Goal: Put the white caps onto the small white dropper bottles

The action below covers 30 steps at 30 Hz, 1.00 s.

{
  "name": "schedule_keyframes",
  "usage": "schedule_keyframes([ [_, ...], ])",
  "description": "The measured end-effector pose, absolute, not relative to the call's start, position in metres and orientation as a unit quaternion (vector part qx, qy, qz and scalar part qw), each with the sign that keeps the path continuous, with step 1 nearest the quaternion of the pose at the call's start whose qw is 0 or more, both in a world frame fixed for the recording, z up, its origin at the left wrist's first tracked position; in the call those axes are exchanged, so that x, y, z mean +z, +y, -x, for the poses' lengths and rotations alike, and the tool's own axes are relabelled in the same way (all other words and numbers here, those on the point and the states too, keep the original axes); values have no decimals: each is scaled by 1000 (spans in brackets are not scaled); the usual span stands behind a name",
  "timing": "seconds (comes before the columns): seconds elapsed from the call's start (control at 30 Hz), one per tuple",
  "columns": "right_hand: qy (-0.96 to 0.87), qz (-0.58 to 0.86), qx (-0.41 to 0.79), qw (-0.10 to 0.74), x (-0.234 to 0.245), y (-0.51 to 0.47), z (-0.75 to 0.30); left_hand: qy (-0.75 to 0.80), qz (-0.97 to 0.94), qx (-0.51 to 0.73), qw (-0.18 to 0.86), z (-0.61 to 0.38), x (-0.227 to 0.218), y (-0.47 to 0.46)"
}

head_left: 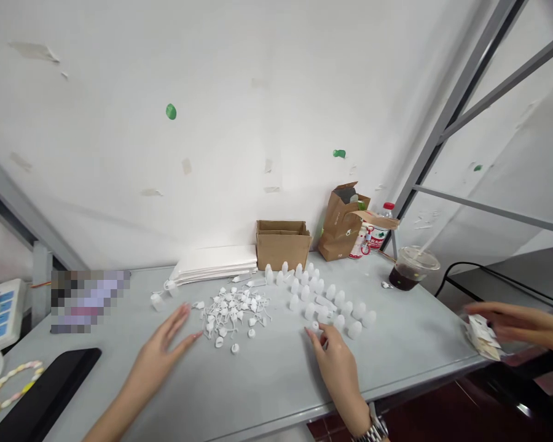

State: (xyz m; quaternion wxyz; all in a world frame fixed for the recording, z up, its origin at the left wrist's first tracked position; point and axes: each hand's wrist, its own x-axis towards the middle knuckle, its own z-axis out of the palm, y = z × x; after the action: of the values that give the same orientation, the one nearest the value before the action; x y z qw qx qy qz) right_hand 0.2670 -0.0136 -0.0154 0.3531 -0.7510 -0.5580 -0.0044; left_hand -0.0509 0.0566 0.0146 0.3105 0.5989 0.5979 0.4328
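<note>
The small white plastic piece (314,326) sits at the fingertips of our right hand (337,371), at about 11 o'clock from the palm. The hand stands narrow, with thumb and fingers closing on the piece in a pinch. The piece is too small here for us to tell its long axis. Our right hand is clearly the nearer one; our left hand (160,359) lies wide open, fingers spread, well apart at about 9 o'clock on the grey desk (267,399). Just beyond the pinch, at 12 o'clock, stand rows of white plastic bottles (320,296). At 10 o'clock, between our two hands, lies a heap of white tethered caps (233,313). Far off at 3 o'clock, another person's hand (520,322) holds a paper packet (482,337).
</note>
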Motion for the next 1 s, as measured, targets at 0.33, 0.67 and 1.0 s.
schedule_keyframes([
  [0.33,-608,715,67,339,-13,-8,-231,521,-767,284,244,-25,20,69],
  [0.67,-619,709,117,316,-7,-6,-226,536,-742,281,287,-41,23,95],
  [1.0,-620,704,136,319,-9,-8,-225,519,-773,245,269,-65,18,101],
])
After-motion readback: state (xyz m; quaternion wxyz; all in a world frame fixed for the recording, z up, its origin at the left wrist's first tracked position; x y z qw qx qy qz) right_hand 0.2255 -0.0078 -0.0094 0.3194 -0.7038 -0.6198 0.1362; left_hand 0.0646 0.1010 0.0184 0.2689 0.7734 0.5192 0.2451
